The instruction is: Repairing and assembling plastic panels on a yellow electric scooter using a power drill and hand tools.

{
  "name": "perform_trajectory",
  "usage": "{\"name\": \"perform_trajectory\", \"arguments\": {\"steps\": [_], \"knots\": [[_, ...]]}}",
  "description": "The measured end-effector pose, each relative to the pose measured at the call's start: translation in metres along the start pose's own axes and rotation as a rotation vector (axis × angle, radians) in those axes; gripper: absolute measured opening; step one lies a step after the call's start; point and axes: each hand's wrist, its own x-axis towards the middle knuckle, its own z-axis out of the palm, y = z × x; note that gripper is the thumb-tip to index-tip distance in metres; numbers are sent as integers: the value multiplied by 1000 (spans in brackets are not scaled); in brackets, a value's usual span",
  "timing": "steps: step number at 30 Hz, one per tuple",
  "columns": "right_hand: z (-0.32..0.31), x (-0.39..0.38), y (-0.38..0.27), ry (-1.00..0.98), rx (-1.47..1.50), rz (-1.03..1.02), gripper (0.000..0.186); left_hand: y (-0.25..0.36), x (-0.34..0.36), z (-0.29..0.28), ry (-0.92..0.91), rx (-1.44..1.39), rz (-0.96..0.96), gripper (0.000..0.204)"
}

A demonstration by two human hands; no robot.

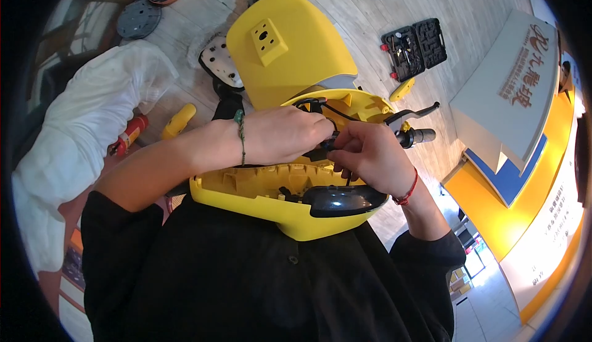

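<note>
Both my hands meet over the opened handlebar housing of a yellow scooter. My left hand (296,133) reaches in with its fingers curled and pressed together, its fingertips mostly hidden. Facing it, my right hand (370,157) pinches with thumb and index finger. Small dark parts (329,142) show between the fingertips, too covered to name. Black cables (338,111) run beside them. Against my body rests a loose yellow cover (259,203) with a dark glossy lens (345,201), its hollow side up. The brake lever (419,112) and black handle grip (422,136) stick out at right.
Beyond the handlebar stands the yellow front panel (296,40). An open black tool case (412,49) and a yellow piece (402,90) lie on the floor to the right. At left are a white-draped object (92,114), a red extinguisher (131,133) and another yellow part (179,120).
</note>
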Motion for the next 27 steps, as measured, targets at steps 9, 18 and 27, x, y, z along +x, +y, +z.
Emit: {"name": "perform_trajectory", "arguments": {"steps": [9, 18, 27], "knots": [[0, 5, 4, 55, -135, -143, 12, -3, 2, -2, 18, 0, 38, 13], [1, 1, 2, 6, -110, -124, 15, 5, 3, -17, -42, 183, 71, 10], [5, 3, 0, 5, -97, -123, 15, -6, -8, -6, 92, 508, 170, 7]]}}
